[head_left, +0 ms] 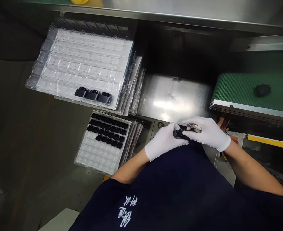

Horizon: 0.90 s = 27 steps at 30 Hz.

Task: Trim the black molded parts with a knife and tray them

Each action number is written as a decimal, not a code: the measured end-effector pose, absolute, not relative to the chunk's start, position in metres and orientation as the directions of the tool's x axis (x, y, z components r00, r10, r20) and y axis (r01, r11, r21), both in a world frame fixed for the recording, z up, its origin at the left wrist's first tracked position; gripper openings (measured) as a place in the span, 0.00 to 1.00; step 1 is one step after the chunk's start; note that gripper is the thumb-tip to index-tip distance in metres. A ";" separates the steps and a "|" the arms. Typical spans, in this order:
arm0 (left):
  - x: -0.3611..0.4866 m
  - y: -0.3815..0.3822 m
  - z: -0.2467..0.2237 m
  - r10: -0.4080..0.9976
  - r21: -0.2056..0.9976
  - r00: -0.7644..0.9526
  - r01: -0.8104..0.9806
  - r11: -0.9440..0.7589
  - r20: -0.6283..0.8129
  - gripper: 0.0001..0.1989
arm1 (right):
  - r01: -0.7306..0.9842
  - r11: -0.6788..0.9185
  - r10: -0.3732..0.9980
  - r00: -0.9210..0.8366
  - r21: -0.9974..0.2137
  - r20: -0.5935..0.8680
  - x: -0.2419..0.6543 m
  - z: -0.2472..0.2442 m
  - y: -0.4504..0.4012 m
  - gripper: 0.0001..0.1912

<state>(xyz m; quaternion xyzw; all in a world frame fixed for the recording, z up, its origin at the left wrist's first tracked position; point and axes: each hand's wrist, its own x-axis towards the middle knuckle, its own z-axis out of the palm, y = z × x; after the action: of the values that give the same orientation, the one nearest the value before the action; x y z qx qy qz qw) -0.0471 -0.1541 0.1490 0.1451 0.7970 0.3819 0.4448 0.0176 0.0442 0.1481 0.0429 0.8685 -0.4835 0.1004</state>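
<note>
In front of my chest, my left hand (164, 140), in a white glove, is closed on a small black plastic part (179, 133). My right hand (207, 132), also gloved in white, bends over the same part from the right, its fingertips against it. A slim pale object (196, 127), its kind unclear, is tucked in the curled right fingers. Both hands partly hide the black part.
Upper left is a stack of clear trays (83, 59) with three black parts (92, 94) in the front row. Below it, a smaller tray stack (100, 154) holds several small black pieces (107, 128). At right, a green conveyor belt (240, 86) carries one black part (263, 90). A metal surface (177, 96) lies between.
</note>
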 end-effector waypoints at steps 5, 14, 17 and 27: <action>-0.041 -0.149 0.147 0.570 0.735 -0.553 -0.120 0.667 -0.607 0.22 | 0.276 0.588 -0.060 -0.922 -0.760 -0.382 0.014 0.150 0.037 0.17; -0.035 -0.147 0.149 0.601 0.758 -0.582 -0.041 0.651 -0.548 0.51 | 0.494 0.316 -0.221 -0.792 -0.810 -0.569 0.013 0.132 0.039 0.13; -0.037 -0.147 0.152 0.622 0.745 -0.544 -0.009 0.667 -0.563 0.57 | 0.515 0.186 -0.270 -0.792 -0.836 -0.548 0.014 0.127 0.043 0.15; -0.044 -0.151 0.143 0.728 0.831 -0.543 0.092 0.548 -0.419 0.32 | 0.616 -0.019 -0.382 -0.733 -0.788 -0.563 0.018 0.119 0.044 0.15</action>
<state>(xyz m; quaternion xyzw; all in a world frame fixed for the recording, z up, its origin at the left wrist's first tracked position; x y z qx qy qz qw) -0.0435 -0.1506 0.1431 0.2616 0.7835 0.3970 0.4001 0.0176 0.0443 0.1189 0.0963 0.6050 -0.7072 0.3528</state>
